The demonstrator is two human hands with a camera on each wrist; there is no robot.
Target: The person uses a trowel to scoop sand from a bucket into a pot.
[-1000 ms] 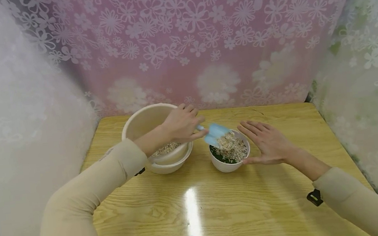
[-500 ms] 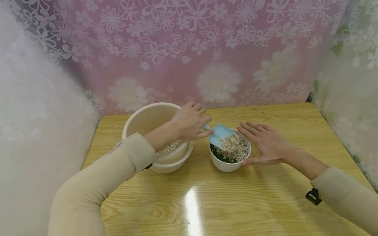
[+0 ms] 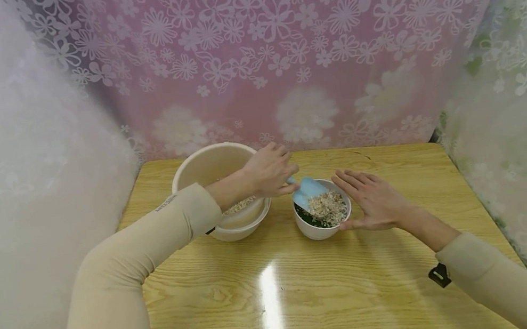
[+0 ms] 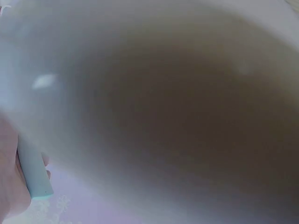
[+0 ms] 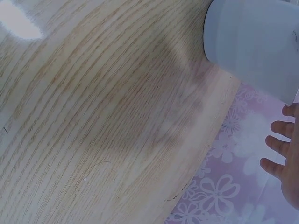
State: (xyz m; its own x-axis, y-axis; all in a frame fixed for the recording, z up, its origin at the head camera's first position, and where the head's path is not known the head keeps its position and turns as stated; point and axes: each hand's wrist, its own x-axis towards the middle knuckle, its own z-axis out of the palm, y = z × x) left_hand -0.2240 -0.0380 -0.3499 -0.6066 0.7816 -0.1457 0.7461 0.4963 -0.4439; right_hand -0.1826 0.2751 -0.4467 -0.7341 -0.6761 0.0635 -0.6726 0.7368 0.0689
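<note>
My left hand (image 3: pixel 271 171) grips the handle of a light blue hand trowel (image 3: pixel 308 191), whose blade dips over the left side of a white pot (image 3: pixel 320 233). Pale grainy chips (image 3: pixel 330 208) fill much of the pot, with a dark green patch showing at its front left. In the left wrist view the trowel handle (image 4: pixel 35 170) sits in my palm, at the lower left. My right hand (image 3: pixel 373 200) rests at the pot's right rim, fingers straight and thumb at the front. The pot's side (image 5: pixel 254 46) shows at the top of the right wrist view.
Left of the pot stands a large cream basin (image 3: pixel 188 178), partly behind my left forearm, with more chips (image 3: pixel 241 205) inside and a bowl-like rim at its front. A wooden table (image 3: pixel 354 294) holds both. Floral curtains (image 3: pixel 252 53) enclose the back and sides.
My left hand has moved slightly right with the trowel, bringing the blade farther in over the pot and tilted more toward the chips. My right hand has stayed at the rim.
</note>
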